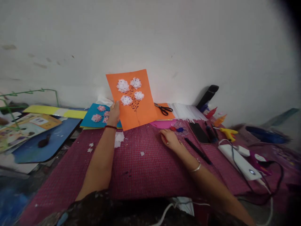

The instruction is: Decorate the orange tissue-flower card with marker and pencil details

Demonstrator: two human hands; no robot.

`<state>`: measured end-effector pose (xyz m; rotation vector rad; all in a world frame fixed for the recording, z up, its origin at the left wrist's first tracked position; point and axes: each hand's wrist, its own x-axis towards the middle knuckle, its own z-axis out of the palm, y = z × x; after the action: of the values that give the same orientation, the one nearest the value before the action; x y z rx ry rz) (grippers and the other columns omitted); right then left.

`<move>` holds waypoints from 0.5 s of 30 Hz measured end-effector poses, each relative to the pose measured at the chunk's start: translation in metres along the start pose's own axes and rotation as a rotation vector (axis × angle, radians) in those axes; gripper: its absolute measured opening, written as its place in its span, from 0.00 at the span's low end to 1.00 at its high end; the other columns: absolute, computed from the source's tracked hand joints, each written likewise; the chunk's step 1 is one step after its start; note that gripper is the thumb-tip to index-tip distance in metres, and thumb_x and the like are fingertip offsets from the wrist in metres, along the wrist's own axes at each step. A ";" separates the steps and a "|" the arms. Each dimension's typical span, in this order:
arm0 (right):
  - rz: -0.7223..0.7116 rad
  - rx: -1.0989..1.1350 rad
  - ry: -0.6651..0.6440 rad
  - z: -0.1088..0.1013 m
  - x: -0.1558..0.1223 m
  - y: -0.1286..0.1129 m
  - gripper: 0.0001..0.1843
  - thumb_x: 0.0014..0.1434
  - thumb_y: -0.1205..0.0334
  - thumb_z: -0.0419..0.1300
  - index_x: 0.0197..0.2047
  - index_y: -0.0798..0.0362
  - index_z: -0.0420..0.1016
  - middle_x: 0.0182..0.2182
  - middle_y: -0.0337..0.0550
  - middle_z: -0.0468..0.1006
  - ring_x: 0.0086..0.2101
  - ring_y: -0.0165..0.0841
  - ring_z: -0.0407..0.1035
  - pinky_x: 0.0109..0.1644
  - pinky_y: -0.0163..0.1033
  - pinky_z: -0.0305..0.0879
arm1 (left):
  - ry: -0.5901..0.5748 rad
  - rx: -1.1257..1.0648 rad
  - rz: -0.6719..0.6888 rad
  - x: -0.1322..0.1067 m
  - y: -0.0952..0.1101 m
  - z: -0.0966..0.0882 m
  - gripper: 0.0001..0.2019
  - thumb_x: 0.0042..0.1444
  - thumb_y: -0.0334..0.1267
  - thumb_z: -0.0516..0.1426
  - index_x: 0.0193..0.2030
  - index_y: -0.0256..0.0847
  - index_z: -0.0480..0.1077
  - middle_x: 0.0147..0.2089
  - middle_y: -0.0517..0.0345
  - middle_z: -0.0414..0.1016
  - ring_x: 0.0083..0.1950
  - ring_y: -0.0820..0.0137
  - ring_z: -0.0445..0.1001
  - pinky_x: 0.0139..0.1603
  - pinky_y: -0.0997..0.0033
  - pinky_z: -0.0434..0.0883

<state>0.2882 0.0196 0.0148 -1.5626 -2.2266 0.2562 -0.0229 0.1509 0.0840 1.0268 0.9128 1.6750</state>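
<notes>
My left hand (114, 114) grips the left edge of an orange sheet (148, 106), holding it up and tilted above the table. Four-part artwork aside, the sheet carries several white crumpled-paper flowers (126, 99) and a dark painted stem with small leaves. On the table cover rests my right hand (171, 141), its fingers curled round a thin red stick (165, 138) whose kind I cannot make out. Close by that hand are a clear palette (184, 131) with red and blue paint and a black pen-like stick (197, 150). A blue card (90, 114) with pink flowers lies partly behind my left hand.
Scissors (164, 109) lie behind the orange sheet. At right are a phone (199, 132), a yellow glue gun (229, 133), paint tubes (211, 113) and a white power strip (238, 161) with cables. White paper scraps (119, 139) dot the checked cloth (141, 175). A blue board (51, 141) stands left.
</notes>
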 end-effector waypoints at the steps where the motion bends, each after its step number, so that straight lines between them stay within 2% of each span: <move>1: 0.032 -0.018 0.003 0.002 0.004 0.000 0.16 0.62 0.71 0.51 0.48 0.55 0.77 0.47 0.55 0.80 0.49 0.42 0.73 0.58 0.46 0.63 | 0.001 -0.008 0.017 0.002 -0.002 0.004 0.17 0.67 0.51 0.56 0.47 0.38 0.73 0.45 0.49 0.80 0.45 0.63 0.80 0.49 0.62 0.77; 6: 0.130 -0.011 0.050 0.012 0.007 0.000 0.19 0.60 0.73 0.53 0.50 0.55 0.78 0.50 0.58 0.79 0.52 0.45 0.70 0.60 0.49 0.60 | -0.042 -0.024 0.035 0.009 -0.010 0.025 0.18 0.62 0.54 0.59 0.45 0.40 0.72 0.44 0.49 0.82 0.47 0.60 0.81 0.47 0.63 0.78; 11: 0.141 0.203 0.154 0.017 0.004 0.012 0.26 0.55 0.78 0.51 0.53 0.54 0.78 0.54 0.53 0.79 0.55 0.40 0.70 0.64 0.47 0.61 | -0.101 0.019 0.035 0.006 -0.024 0.031 0.18 0.62 0.54 0.59 0.45 0.41 0.72 0.43 0.49 0.82 0.48 0.58 0.82 0.47 0.61 0.79; 13: 0.181 0.322 0.232 0.017 0.005 0.024 0.25 0.58 0.75 0.48 0.55 0.57 0.76 0.51 0.54 0.80 0.52 0.39 0.72 0.61 0.47 0.65 | -0.124 0.050 0.033 0.004 -0.028 0.031 0.18 0.63 0.54 0.58 0.44 0.40 0.73 0.44 0.48 0.81 0.48 0.58 0.81 0.48 0.60 0.79; 15: 0.242 0.440 0.311 0.017 0.006 0.036 0.23 0.64 0.69 0.44 0.56 0.58 0.73 0.46 0.54 0.81 0.47 0.39 0.75 0.55 0.48 0.70 | -0.143 0.080 0.025 0.003 -0.031 0.031 0.19 0.64 0.55 0.57 0.44 0.39 0.72 0.46 0.48 0.81 0.51 0.58 0.80 0.51 0.60 0.78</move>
<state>0.3104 0.0395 -0.0126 -1.5007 -1.6131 0.4981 0.0150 0.1662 0.0680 1.2001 0.8813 1.5736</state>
